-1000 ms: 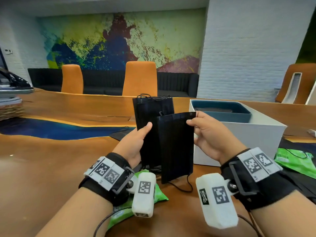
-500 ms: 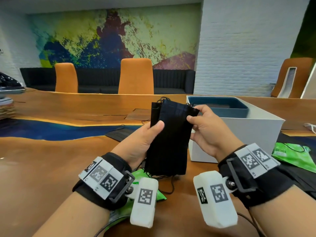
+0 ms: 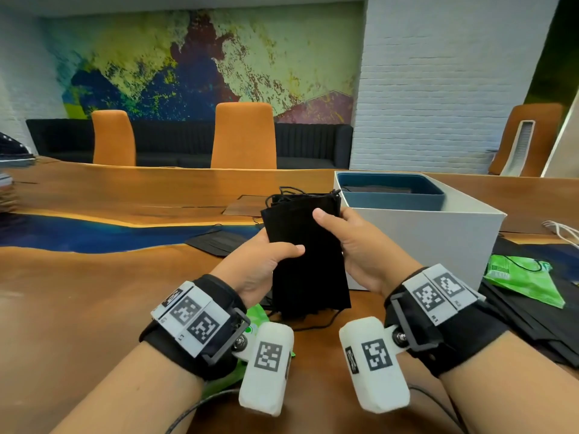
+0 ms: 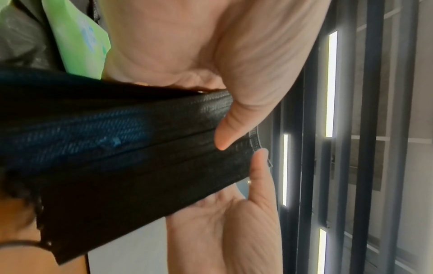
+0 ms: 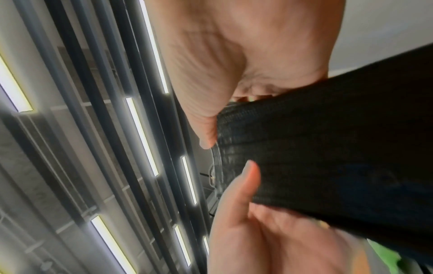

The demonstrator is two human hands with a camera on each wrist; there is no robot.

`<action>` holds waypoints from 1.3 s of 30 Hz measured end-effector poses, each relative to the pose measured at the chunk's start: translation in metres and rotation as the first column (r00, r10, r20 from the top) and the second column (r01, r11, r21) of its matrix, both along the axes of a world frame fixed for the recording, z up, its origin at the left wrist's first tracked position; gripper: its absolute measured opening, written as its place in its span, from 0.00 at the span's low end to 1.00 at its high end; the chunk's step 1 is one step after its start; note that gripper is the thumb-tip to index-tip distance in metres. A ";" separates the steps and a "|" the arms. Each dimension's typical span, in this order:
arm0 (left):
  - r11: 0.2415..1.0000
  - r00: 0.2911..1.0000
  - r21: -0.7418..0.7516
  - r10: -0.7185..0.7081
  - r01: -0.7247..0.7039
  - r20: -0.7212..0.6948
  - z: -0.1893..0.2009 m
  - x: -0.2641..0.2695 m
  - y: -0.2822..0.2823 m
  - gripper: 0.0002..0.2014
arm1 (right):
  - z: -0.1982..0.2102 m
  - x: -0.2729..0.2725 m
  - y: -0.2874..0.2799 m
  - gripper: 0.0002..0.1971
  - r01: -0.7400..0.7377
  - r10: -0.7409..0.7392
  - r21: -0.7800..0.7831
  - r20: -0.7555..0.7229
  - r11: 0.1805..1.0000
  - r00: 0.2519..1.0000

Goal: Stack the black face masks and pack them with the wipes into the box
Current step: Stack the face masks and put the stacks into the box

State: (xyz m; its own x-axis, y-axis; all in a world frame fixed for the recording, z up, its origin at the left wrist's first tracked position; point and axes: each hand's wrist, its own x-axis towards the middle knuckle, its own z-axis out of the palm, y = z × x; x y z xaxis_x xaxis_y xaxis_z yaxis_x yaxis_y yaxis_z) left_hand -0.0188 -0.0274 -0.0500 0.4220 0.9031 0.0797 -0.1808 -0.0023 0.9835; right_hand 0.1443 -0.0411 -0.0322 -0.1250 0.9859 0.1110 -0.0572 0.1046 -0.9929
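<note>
A stack of black face masks [image 3: 308, 264] stands upright above the table, held between both hands. My left hand [image 3: 266, 264] grips its left edge, thumb across the front. My right hand [image 3: 351, 245] grips the right edge, thumb near the top. The wrist views show the same mask stack [image 4: 131, 152] [image 5: 339, 152] pinched between thumbs and fingers. The white box [image 3: 438, 245] with a blue inner tray stands just right of the hands. One green wipes pack [image 3: 523, 277] lies right of the box; another wipes pack [image 3: 255, 317] lies under my left wrist. More black masks [image 3: 219, 241] lie behind my left hand.
Another pile of black masks [image 3: 532, 324] lies at the right under my right forearm. A white cord [image 3: 560, 230] lies at the far right. Orange chairs [image 3: 244, 136] and a dark sofa stand behind the wooden table [image 3: 78, 308].
The single mask in my right hand has been brought onto the masks in my left hand. Both hands now hold one joined stack, moved slightly right toward the box.
</note>
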 end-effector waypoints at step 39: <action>0.994 0.991 -0.033 0.109 -0.107 0.077 0.001 0.007 0.002 0.13 | -0.023 -0.008 -0.001 0.30 0.053 -0.065 0.132 0.089 0.990 0.994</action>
